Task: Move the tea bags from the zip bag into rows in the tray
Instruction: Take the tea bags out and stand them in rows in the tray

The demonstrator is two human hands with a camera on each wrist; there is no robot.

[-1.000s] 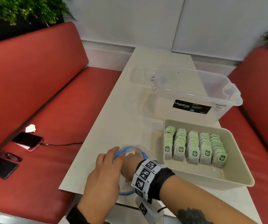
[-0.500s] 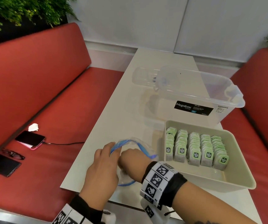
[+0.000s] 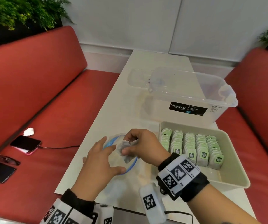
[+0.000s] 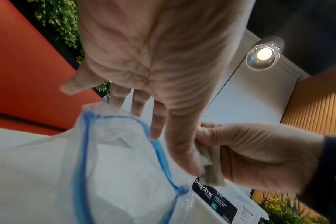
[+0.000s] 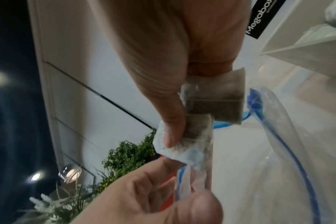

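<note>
A clear zip bag [image 3: 130,166] with a blue rim lies open near the table's front edge. My right hand [image 3: 143,148] is just above its mouth and pinches a few grey tea bags [image 3: 124,151] between thumb and fingers; in the right wrist view the tea bags [image 5: 213,103] hang under the thumb. To the left, my left hand [image 3: 100,160] hovers over the bag with fingers straight and spread; in the left wrist view its palm [image 4: 153,60] is open above the zip bag [image 4: 115,166]. The beige tray [image 3: 236,165] at right holds several rows of green-tagged tea bags [image 3: 191,147].
A clear Megabox storage box [image 3: 186,97] stands behind the tray, with a clear lid [image 3: 138,78] beside it. Red benches flank the white table [image 3: 113,110]. Two phones [image 3: 25,143], glasses and a cable lie on the left bench.
My right hand has come up out of the zip bag holding tea bags. My left hand has let go of the bag's rim and spread its fingers.
</note>
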